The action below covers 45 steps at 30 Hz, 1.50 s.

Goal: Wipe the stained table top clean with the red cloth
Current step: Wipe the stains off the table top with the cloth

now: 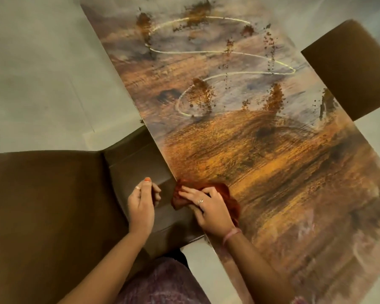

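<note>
Here the red cloth (208, 197) was seen bunched at the near left edge of the worktop (272, 172), pressed down and gripped by the right hand (208, 207); part of the cloth hung over the edge. The left hand (142, 205) was held loosely cupped just beside that edge, above the brown chair seat (138, 163), with nothing visibly clamped in it; it was judged ready to catch swept debris. The near part of the worktop looked smeared but free of lumps; brown crumbly stains (201, 95) and a pale looping line (206, 51) were seen across the far half. Debris could be pushed past the cupped hand onto the chair or floor (42, 84); a soiled, bunched cloth could merely spread the far stains.
</note>
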Available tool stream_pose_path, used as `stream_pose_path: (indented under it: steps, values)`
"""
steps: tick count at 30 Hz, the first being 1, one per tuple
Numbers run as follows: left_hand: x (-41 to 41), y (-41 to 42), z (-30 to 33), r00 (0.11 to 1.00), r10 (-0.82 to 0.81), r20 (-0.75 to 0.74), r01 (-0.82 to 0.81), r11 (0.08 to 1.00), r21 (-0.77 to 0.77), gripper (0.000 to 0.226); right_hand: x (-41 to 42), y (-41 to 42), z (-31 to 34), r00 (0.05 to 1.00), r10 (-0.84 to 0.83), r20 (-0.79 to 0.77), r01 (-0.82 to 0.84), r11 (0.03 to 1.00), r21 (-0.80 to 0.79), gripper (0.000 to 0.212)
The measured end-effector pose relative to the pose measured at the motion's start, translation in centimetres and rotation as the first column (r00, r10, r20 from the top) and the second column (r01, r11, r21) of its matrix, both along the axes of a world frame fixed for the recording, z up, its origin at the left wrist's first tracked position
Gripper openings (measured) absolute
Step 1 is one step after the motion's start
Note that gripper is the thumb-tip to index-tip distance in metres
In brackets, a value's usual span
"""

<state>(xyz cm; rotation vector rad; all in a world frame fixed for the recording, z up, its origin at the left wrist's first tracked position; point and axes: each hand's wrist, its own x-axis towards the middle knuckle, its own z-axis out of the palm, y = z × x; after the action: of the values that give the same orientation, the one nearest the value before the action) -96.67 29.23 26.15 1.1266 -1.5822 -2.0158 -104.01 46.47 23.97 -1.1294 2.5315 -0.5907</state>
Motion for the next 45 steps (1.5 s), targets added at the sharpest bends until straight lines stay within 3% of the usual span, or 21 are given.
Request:
stream_pose_path:
  steps: [5,9,12,18,27,35,38,42,45]
  values:
    - [0.7,-0.9,-0.4,0.999,-0.039,0.001,0.039,0.999,0.036,0.039,-6.9,-10.7,0.2,1.0,0.009,-0.016,-0.009,1.0,0.008,0.04]
    - [1.7,-1.3,-1.1,0.997,-0.082,-0.004,0.082,0.995,0.055,0.039,-13.4,-19.8,0.2,0.99,-0.142,0.027,0.141,0.99,0.029,0.04]
    - [2.4,-1.9,-1.4,0.996,-0.086,0.003,0.086,0.994,0.061,0.04,-15.4,-22.3,0.4,0.973,-0.21,0.099,0.208,0.978,0.025,0.041]
    - [3.0,-2.2,-1.4,0.991,-0.135,0.011,0.134,0.989,0.058,0.036,-7.3,-12.7,0.8,0.989,-0.142,0.038,0.143,0.99,-0.021,0.038]
    - [3.2,1.5,-1.2,0.936,-0.352,-0.021,0.352,0.936,0.014,0.039,10.5,7.0,0.6,0.885,-0.465,-0.015,0.464,0.884,-0.045,0.035]
    - [5.3,7.2,-0.4,0.915,-0.403,0.0,0.403,0.915,0.018,0.039,7.0,3.0,0.4,0.747,-0.66,-0.087,0.661,0.75,-0.017,0.038]
    - [5.6,9.9,-0.3,0.914,-0.406,0.013,0.406,0.914,-0.004,0.037,5.5,2.3,0.3,0.8,-0.598,-0.039,0.599,0.801,0.007,0.04]
    - [5.7,12.9,-0.3,0.925,-0.378,0.022,0.379,0.924,-0.048,0.038,7.8,6.9,0.0,0.944,-0.326,-0.048,0.327,0.945,0.017,0.048]
    - [5.5,14.3,-0.4,0.935,-0.352,0.031,0.353,0.934,-0.054,0.038,9.8,14.0,-0.5,0.936,-0.33,-0.127,0.328,0.944,-0.03,0.045]
